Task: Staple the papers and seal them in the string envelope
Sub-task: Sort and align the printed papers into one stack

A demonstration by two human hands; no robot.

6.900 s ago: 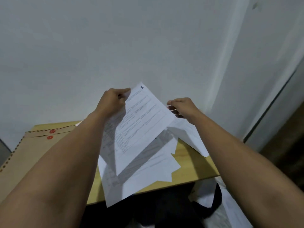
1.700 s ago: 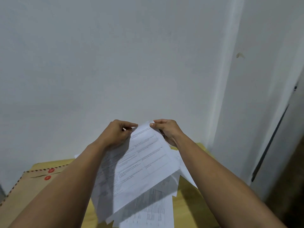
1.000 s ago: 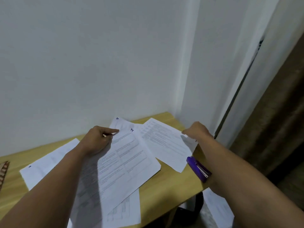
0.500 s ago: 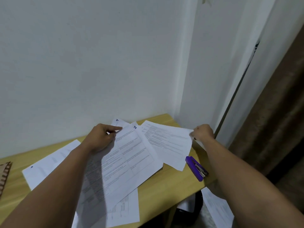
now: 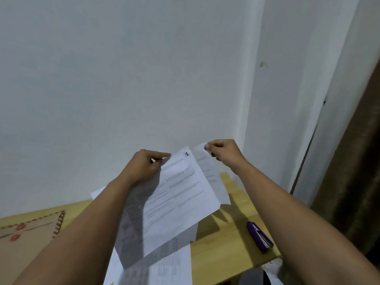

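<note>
My left hand [image 5: 144, 167] pinches the top left corner of a printed sheet marked "1" [image 5: 181, 194], held up above the table. My right hand [image 5: 223, 154] grips the top corner of a second printed sheet [image 5: 209, 173], lifted just behind the first sheet's right edge. More printed papers [image 5: 170, 264] lie on the wooden table [image 5: 224, 249] under the raised sheets. A purple stapler [image 5: 259, 237] rests on the table at the right, below my right forearm. The brown string envelope [image 5: 30, 237] with two red button discs lies at the left.
A white wall stands right behind the table, with a corner and door frame [image 5: 304, 153] at the right. A brown curtain [image 5: 353, 182] hangs at the far right. Another sheet [image 5: 272, 278] lies on the floor beyond the table's right edge.
My right hand took the sheet that lay at the table's right and raised it beside the first. My left hand lifted sheet "1" higher. The view swung back left, showing the envelope.
</note>
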